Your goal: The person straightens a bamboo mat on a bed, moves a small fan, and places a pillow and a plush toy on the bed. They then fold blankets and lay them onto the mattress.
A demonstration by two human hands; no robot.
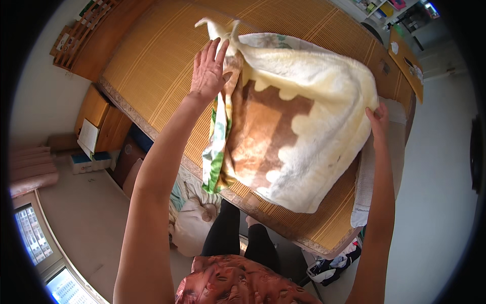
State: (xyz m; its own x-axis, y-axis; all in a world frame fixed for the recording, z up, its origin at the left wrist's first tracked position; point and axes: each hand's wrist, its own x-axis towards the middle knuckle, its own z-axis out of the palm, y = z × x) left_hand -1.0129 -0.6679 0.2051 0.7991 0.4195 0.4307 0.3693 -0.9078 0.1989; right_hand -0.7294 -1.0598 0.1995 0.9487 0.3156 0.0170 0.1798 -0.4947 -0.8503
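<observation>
A plush cream-and-brown blanket (pixel 326 110) lies partly folded on a bamboo mat (pixel 152 83) that covers a bed. Along its left side, a folded strip shows a green and white pattern (pixel 216 163). My left hand (pixel 209 72) is at the upper left edge of the blanket, fingers apart and palm down; whether it presses on the cloth is hard to tell. Beyond those fingertips, a cream corner of the blanket sticks up in a twist. At the right edge, my right hand (pixel 379 117) pinches the blanket between thumb and fingers.
A pale folded cloth (pixel 364 190) runs along the bed's right end. Below the near edge sit a round cream plush item (pixel 193 228) and a bag of clothes (pixel 334 266). A wooden nightstand (pixel 102 117) stands left, and a wooden board (pixel 406 64) sits at the far right.
</observation>
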